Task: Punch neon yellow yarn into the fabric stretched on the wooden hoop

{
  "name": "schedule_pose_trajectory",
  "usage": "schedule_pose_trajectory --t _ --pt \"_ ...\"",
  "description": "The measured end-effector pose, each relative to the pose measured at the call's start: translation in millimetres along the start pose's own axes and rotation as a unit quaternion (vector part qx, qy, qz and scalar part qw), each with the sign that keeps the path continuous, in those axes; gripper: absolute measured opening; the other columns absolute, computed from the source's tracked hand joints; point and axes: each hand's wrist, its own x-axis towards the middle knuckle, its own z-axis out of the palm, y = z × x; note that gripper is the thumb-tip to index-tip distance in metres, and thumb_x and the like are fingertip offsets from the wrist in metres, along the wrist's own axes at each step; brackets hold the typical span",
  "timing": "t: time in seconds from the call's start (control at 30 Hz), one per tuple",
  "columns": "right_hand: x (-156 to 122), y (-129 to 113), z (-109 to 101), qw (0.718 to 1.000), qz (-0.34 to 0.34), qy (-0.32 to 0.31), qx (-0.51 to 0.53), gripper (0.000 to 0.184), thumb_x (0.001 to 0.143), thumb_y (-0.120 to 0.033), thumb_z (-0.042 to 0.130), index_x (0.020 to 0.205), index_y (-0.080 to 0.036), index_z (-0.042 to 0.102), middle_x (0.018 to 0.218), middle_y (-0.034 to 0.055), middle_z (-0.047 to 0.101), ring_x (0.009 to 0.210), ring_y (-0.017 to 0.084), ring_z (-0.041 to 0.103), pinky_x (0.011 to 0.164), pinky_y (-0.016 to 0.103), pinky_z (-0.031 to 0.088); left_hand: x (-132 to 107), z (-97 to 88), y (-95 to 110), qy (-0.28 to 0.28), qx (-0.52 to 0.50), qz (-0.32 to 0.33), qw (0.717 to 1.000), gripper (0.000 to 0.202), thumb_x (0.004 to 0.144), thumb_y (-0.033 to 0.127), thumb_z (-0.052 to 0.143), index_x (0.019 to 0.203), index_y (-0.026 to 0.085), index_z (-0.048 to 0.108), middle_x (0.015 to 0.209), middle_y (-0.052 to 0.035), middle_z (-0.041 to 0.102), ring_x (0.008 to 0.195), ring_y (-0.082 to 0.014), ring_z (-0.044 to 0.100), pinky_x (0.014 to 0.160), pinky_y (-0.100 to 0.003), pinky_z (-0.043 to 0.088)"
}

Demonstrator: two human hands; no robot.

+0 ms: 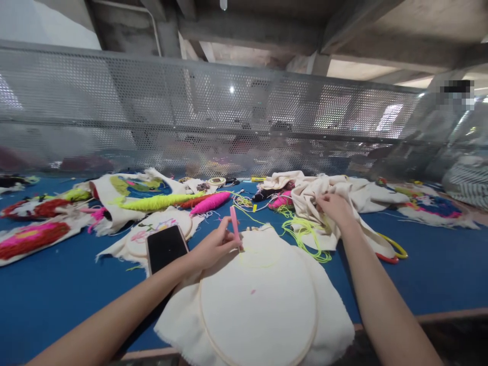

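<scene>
A pink punch needle is gripped in my left hand, its thin tip down on the fabric near the top of the hoop. White cloth is stretched in a round wooden embroidery hoop in front of me. It carries a faint yellow stitched outline and a small pink mark. Farther right, my right hand has its fingers closed at a crumpled cream cloth; its fingertips are partly hidden among the folds. Loose neon-yellow yarn lies in tangled loops between the hoop and that cloth.
A phone lies left of the hoop on a smaller embroidered piece. Yellow yarn and pink yarn bundles lie behind. Colourful stitched pieces cover the left. A perforated metal screen stands across the blue table.
</scene>
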Motion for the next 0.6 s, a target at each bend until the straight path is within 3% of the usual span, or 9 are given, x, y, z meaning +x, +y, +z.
schedule_pose_trajectory --t 0.27,0.43,0.5,0.6 --pt "12.2 14.1 11.1 1.000 0.020 -0.023 0.007 0.031 0.076 -0.036 0.051 0.093 -0.014 0.065 0.089 0.0109 0.069 0.081 0.024 0.062 0.070 0.030 0.044 -3.0 -0.5 2.8 0.006 0.026 -0.004 1.000 0.031 0.084 0.030 0.050 0.104 0.019 0.029 0.090 -0.0080 0.068 0.088 -0.0202 0.064 0.079 -0.034 0.046" --pt "17.7 22.3 24.1 1.000 -0.018 -0.003 0.023 0.048 0.081 -0.033 0.044 0.124 -0.011 0.049 0.128 0.0169 0.051 0.117 0.028 0.047 0.094 0.036 0.036 -4.5 -1.6 3.2 0.016 0.060 -0.010 0.998 0.034 0.083 0.034 0.052 0.105 0.019 0.031 0.092 -0.0082 0.067 0.089 -0.0213 0.064 0.079 -0.034 0.045" --pt "19.8 29.7 29.7 0.999 -0.024 -0.003 0.026 0.050 0.081 -0.028 0.043 0.127 -0.008 0.045 0.135 0.0195 0.044 0.124 0.029 0.040 0.099 0.038 0.032 -5.1 -2.0 4.4 0.019 0.062 -0.013 0.998 0.037 0.082 0.036 0.052 0.108 0.019 0.031 0.094 -0.0073 0.066 0.090 -0.0214 0.063 0.079 -0.034 0.045" --pt "21.0 35.6 38.2 0.999 -0.038 -0.010 0.028 0.046 0.080 -0.025 0.043 0.122 -0.006 0.049 0.129 0.0221 0.048 0.121 0.030 0.044 0.099 0.039 0.033 -5.2 -2.3 5.7 0.019 0.058 -0.015 0.998 0.038 0.081 0.037 0.053 0.108 0.020 0.032 0.092 -0.0058 0.065 0.089 -0.0217 0.063 0.079 -0.034 0.045"
